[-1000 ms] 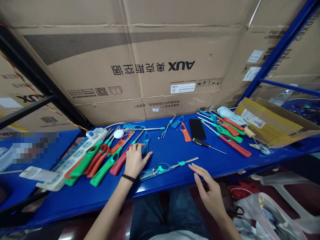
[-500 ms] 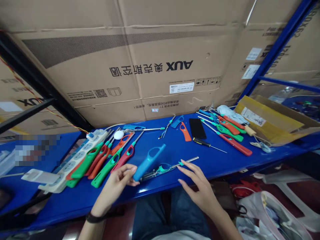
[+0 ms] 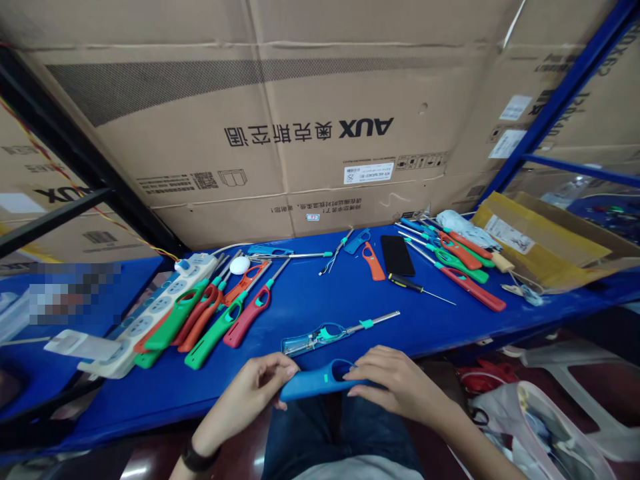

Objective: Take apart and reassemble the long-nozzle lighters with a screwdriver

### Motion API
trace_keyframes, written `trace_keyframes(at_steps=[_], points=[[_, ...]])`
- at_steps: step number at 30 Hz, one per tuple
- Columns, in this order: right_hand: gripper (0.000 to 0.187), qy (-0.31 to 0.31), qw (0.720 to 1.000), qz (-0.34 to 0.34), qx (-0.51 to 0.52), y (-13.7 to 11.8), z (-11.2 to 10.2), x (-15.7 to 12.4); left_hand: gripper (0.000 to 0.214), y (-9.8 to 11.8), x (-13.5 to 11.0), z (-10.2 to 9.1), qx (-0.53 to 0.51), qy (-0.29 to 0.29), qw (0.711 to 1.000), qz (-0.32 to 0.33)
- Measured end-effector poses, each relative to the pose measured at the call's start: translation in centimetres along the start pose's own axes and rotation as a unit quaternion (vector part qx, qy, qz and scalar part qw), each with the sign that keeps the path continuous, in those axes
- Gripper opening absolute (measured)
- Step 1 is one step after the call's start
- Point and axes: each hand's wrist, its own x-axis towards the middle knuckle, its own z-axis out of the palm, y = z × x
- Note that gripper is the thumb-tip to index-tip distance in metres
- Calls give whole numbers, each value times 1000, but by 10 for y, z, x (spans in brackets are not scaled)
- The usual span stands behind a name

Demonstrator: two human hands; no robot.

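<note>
Hands meet at the near edge of the blue table (image 3: 325,293), seen from the head camera. The left hand (image 3: 255,390) is curled, its fingertips pinching one end of a blue lighter shell (image 3: 320,383); the right hand (image 3: 395,387) is likewise curled, thumb and fingers closed on the other end by the loop opening. The shell lies level between them, above the lap and just off the table edge. Just beyond it on the table rests a clear lighter body with a metal tube (image 3: 335,331). Farther left lies a fan of green, orange and red lighters (image 3: 210,317) beside a white power strip (image 3: 150,313). A black phone (image 3: 397,255) lies well apart.
</note>
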Motion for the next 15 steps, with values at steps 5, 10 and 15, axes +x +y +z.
trace_keyframes(at_steps=[5,10,15], points=[[22,69,995,-38,-66,7,5,7,36,-4,-3,-3,182,66,969,155],[21,102,990,-55,-76,17,12,19,35,-13,5,-9,319,129,906,246],[20,106,989,-46,-90,30,17,30,32,-17,21,-12,373,181,857,306]])
